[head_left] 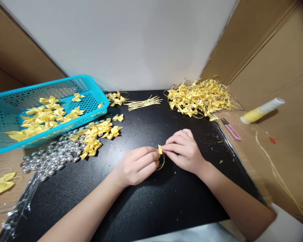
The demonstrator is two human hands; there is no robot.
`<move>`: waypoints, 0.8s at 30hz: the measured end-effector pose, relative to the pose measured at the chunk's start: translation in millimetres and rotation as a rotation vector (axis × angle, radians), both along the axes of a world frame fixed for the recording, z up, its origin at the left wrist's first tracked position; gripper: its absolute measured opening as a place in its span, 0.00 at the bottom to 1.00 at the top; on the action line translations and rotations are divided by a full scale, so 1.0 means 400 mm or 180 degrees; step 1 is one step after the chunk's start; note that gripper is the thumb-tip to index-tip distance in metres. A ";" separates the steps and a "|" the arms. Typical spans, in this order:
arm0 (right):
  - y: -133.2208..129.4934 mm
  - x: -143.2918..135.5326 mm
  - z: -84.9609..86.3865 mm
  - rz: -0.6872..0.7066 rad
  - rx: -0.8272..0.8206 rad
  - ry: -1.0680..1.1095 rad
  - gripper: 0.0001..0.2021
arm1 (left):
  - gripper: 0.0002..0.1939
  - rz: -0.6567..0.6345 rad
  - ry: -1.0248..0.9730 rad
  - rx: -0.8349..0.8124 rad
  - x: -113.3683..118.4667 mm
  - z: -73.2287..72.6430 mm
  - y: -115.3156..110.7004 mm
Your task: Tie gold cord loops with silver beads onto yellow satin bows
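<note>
A small yellow bow (160, 150) is pinched between my two hands above the black board. My left hand (140, 164) grips its left side with closed fingers. From the right, my right hand (183, 150) pinches the bow's other side with thumb and fingertips. A thin gold cord loop (162, 164) hangs below the bow, beside my left fingertips. Part of the bow is hidden by the fingers.
A blue basket (101, 97) holding yellow bows stands at the left, with silver beads (53, 156) and loose bows (91, 146) beside it. Behind lie gold cords (143, 103). At the right are piled bows (199, 97), pink snips (232, 130) and a tube (262, 111).
</note>
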State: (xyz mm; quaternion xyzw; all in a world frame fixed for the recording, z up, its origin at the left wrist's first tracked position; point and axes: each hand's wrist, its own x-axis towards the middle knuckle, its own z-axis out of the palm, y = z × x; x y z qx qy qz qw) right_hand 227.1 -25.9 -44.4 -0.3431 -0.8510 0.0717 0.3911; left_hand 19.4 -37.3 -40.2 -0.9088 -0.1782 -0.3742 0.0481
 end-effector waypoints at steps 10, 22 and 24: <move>-0.011 -0.008 0.024 0.0444 -0.0582 0.0862 0.04 | 0.06 0.0020 0.0007 0.0105 -0.004 0.001 0.005; 0.011 0.014 0.030 0.0435 -0.1376 -0.0068 0.05 | 0.12 -0.0285 0.0293 0.0235 0.010 0.013 -0.005; 0.011 0.017 0.030 0.0603 -0.1448 -0.0158 0.05 | 0.11 -0.0324 0.0279 0.0182 0.011 0.012 -0.005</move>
